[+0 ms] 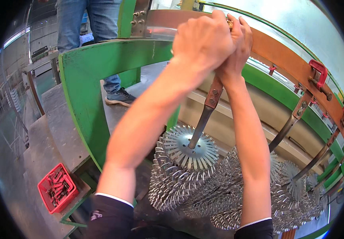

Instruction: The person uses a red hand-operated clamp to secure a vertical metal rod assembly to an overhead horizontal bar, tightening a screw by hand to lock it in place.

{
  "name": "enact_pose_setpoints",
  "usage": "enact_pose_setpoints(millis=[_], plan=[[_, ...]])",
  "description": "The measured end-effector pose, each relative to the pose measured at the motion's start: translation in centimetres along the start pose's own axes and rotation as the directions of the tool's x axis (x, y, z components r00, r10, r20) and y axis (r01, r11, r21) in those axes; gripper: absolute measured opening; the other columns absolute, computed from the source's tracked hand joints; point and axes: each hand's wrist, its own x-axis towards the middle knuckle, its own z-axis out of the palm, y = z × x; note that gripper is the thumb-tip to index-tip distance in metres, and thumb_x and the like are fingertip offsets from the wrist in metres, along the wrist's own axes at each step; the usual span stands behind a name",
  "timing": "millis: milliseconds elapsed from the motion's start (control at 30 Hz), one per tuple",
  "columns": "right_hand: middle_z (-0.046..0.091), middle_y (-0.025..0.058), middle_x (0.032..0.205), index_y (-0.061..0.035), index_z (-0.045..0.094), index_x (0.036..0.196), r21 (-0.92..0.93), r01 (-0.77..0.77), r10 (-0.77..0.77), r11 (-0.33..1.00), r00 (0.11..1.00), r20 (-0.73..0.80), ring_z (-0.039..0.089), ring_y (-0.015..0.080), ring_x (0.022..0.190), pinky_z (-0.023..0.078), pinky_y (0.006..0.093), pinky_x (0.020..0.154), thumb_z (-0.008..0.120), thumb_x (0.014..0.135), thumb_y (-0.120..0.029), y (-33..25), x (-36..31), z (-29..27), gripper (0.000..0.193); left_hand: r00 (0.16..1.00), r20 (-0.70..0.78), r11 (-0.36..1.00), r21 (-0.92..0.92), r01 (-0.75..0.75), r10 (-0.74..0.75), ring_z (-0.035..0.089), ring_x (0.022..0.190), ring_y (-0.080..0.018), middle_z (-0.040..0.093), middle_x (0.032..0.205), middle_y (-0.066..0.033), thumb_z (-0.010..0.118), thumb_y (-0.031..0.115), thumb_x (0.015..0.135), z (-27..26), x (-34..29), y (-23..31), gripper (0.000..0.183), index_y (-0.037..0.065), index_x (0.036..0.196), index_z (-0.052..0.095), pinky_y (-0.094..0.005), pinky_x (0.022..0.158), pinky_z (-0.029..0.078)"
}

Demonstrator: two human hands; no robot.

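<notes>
Both my arms reach up to the orange beam (275,47). My left hand (203,42) is closed in a fist in front of it, its palm side hidden. Against it, my right hand (237,53) curls its fingers around something at the beam, of which only a small brownish bit shows. Just below my hands, a rusty bolted plate (213,93) joins a curved metal rod (199,127). That rod runs down into the centre of a slotted silver disc (190,148), the top one of a thick stack of toothed metal discs (172,183).
More disc stacks (295,179) hang on rods to the right, with red clamps (319,75) along the beam. A green frame (76,95) stands left. A red basket (44,185) holds small reddish parts. Beyond the frame stands a person in jeans (70,24).
</notes>
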Motion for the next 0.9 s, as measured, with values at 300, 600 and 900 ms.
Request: enact_pose_setpoints(millis=[300, 600, 900], plan=[[0.059, 0.0065, 0.119, -0.0088, 0.057, 0.123, -0.002, 0.015, -0.015, 1.0, 1.0, 0.0, 0.051, 0.0402, 0.126, 0.041, 0.051, 0.107, 0.081, 0.072, -0.016, -0.4, 0.2, 0.7, 0.056, 0.644, 0.1, 0.651, -0.165, -0.741, 0.759, 0.067, 0.055, -0.036, 0.067, 0.067, -0.0175, 0.059, 0.039, 0.096, -0.3, 6.3, -5.1, 0.032, 0.008, 0.092, 0.063, -0.045, 0.048, 0.053], [0.066, 0.0157, 0.101, -0.0042, 0.061, 0.103, -0.133, 0.01, -0.016, 0.991, 0.999, -0.048, 0.062, 0.0367, 0.106, 0.048, 0.0475, 0.094, 0.069, 0.088, -0.03, -1.1, 1.3, -0.3, 0.031, 0.826, -0.027, 0.82, -0.099, -0.563, 0.564, 0.067, 0.057, -0.0372, 0.066, 0.065, -0.0187, 0.058, 0.041, 0.097, -1.6, 2.2, -3.2, 0.037, 0.005, 0.09, 0.062, -0.0458, 0.053, 0.054], [0.062, 0.013, 0.122, -0.0035, 0.063, 0.113, 0.062, -0.063, 0.063, 0.996, 0.998, -0.003, 0.051, 0.0338, 0.128, 0.04, 0.0463, 0.104, 0.061, 0.096, -0.031, 0.2, 0.1, -0.3, 0.033, 0.979, 0.041, 0.975, -0.092, 0.204, -0.201, 0.071, 0.068, -0.043, 0.07, 0.071, -0.0223, 0.052, 0.05, 0.099, 0.2, -1.5, 3.5, 0.053, -0.001, 0.089, 0.062, -0.052, 0.062, 0.057]])
